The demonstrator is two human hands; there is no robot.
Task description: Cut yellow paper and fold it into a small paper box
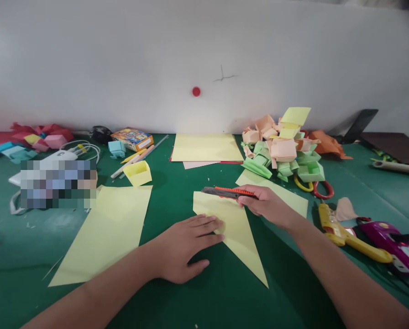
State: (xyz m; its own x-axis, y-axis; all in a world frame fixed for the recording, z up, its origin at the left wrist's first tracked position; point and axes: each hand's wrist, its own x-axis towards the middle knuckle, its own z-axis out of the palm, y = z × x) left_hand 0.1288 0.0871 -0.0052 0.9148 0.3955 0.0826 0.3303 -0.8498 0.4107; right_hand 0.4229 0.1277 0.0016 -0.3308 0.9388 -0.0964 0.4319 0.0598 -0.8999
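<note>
The right hand's fingers and thumb are closed round the handle of a cutter knife [225, 193], the right hand [264, 201] holding it low over the far edge of a folded yellow paper [237, 233], blade pointing left. The left hand [186, 249] lies flat and empty, fingertips resting on that paper's left edge, thumb spread away over the green tabletop [177, 306]. Left of it lies a large yellow sheet [115, 233], with a small yellow paper box [138, 172] just beyond; farther right are a heap of paper boxes [283, 153], scissors [323, 188] and a yellow glue gun [348, 240]
</note>
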